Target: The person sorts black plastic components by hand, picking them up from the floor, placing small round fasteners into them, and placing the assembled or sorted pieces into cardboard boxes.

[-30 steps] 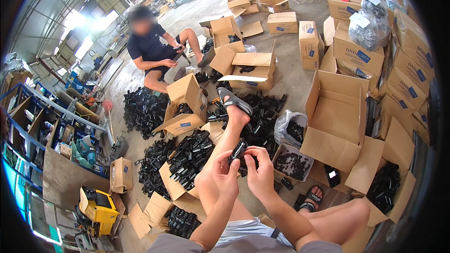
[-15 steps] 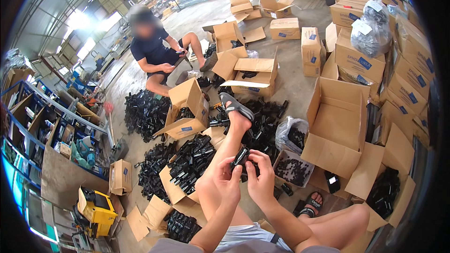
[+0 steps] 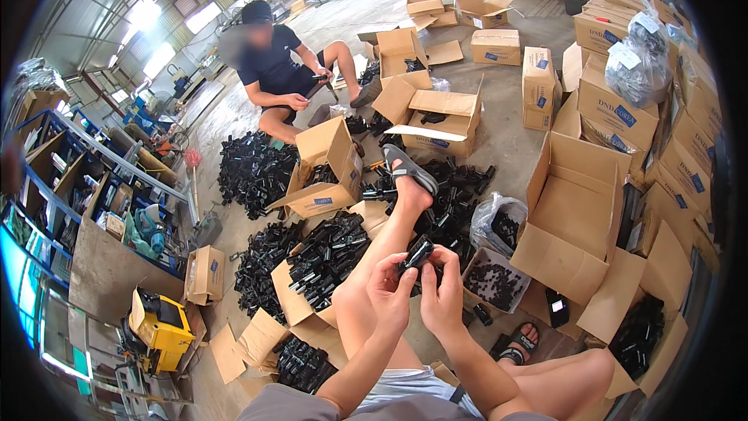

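Note:
A short, glossy black plastic part [image 3: 418, 252], roughly tube-shaped, is held up above my lap, tilted. My left hand [image 3: 389, 290] is closed around its left and lower side. The fingers of my right hand [image 3: 442, 284] grip its right end, the thumb close to the other thumb. Its exact kind cannot be made out. Just right of my hands stands a white tub [image 3: 472, 267] with many small black pieces. Heaps of similar black parts [image 3: 323, 253] lie on the floor and on flattened cardboard beyond and left of my hands.
A large open carton [image 3: 575, 206] stands to the right, with a clear bag [image 3: 499, 218] beside it. Another open carton [image 3: 323, 171] is ahead. A co-worker [image 3: 273, 70] sits at the far left, handling a dark part. A yellow machine [image 3: 160, 335] stands at left.
My view has turned slightly left, so the scene sits farther right. Both hands still hold the black part, their fingers slightly shifted. The co-worker's head has tilted and their hands have moved apart slightly.

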`<state>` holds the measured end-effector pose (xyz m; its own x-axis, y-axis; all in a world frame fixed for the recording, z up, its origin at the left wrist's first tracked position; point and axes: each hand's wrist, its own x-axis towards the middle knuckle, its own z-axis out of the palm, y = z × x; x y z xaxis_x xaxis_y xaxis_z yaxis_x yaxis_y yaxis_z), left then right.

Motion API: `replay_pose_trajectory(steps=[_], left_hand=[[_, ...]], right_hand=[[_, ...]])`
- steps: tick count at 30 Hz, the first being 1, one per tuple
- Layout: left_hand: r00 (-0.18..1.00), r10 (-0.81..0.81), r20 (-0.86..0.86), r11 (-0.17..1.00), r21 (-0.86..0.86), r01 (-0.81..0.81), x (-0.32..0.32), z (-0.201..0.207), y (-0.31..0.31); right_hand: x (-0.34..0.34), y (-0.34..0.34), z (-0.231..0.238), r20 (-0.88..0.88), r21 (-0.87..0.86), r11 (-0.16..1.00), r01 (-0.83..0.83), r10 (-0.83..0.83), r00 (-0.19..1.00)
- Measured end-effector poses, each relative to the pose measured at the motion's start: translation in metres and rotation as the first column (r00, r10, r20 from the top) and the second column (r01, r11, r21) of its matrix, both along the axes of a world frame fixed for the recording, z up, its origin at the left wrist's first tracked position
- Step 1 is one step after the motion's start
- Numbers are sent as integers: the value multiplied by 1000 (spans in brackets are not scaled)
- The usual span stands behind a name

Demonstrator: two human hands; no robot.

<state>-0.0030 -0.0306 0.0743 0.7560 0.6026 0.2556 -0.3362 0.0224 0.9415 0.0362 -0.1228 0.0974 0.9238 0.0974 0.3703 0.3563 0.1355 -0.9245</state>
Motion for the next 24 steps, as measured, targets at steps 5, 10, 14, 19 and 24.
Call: replay_pose_trajectory(steps=[5,10,14,19,24], left_hand=[[999,-35,41,998,-55,37,0,-5,2],[996,56,-70,991,-116,-64,2,2,7],[987,-37,-159,946,-324,-16,4,2,25],[963,-259,-73,872,-446,200,-2,-17,36],[972,-226,-62,823,-547,156,-8,-36,48]], right_hand=[[6,-2,-14,49,-54,998,-42,45,998],[10,-2,-12,-86,-2,990,-143,142,986],[20,-7,-21,-206,-130,950,-283,253,945],[15,4,-45,-325,29,980,-196,195,926],[4,20,-37,-222,-191,977,-98,55,974]])
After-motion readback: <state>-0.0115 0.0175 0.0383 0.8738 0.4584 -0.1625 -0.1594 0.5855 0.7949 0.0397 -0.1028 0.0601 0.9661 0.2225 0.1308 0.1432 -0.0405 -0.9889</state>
